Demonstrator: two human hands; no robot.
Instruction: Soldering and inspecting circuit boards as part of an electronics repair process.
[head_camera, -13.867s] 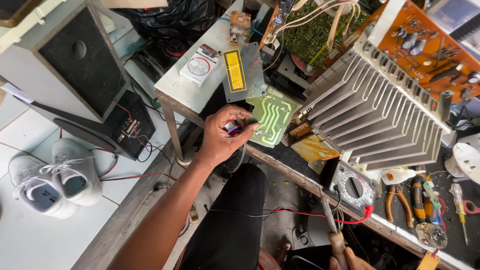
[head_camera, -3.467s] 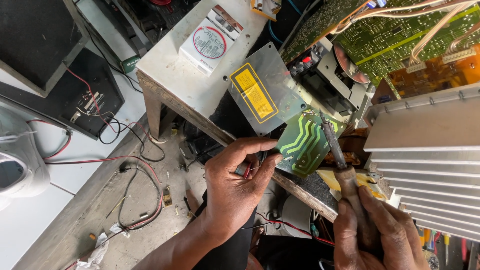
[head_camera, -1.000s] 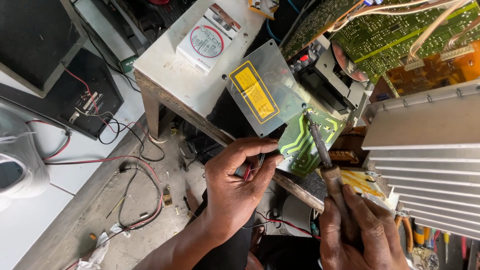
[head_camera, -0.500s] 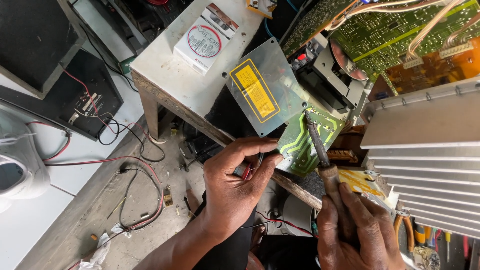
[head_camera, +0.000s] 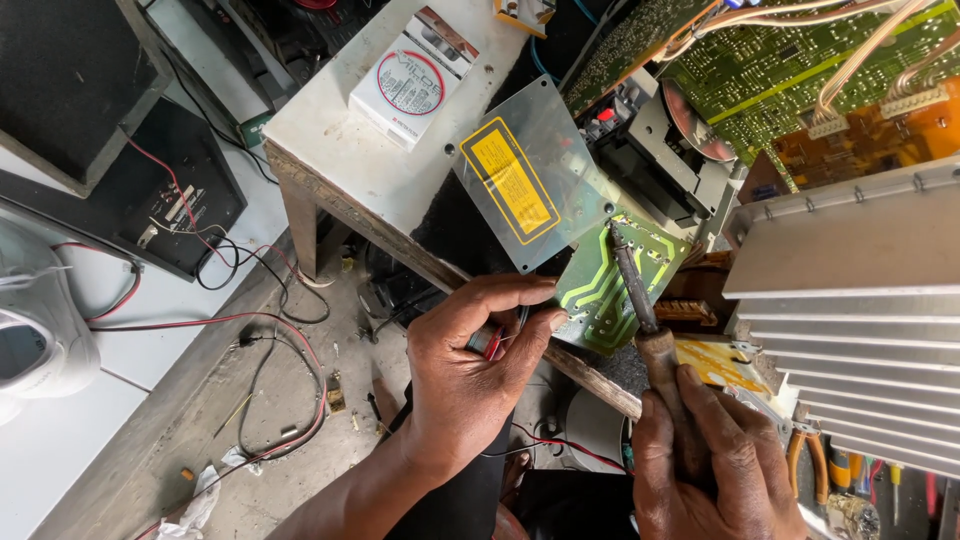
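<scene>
At table front edge, left hand (head_camera: 470, 375) pinching small component (head_camera: 487, 341) beside green circuit board (head_camera: 615, 285), right hand (head_camera: 715, 470) closed around soldering iron (head_camera: 640, 310), tip on board.

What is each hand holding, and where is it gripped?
Right hand grips a soldering iron by its wooden handle. Left hand pinches a small reddish spool between its fingers.

White shoe (head_camera: 40, 330) cut off at 9 o'clock edge; right hand (head_camera: 715, 465) cropped at 5 o'clock; pliers (head_camera: 805, 460) half hidden.
</scene>
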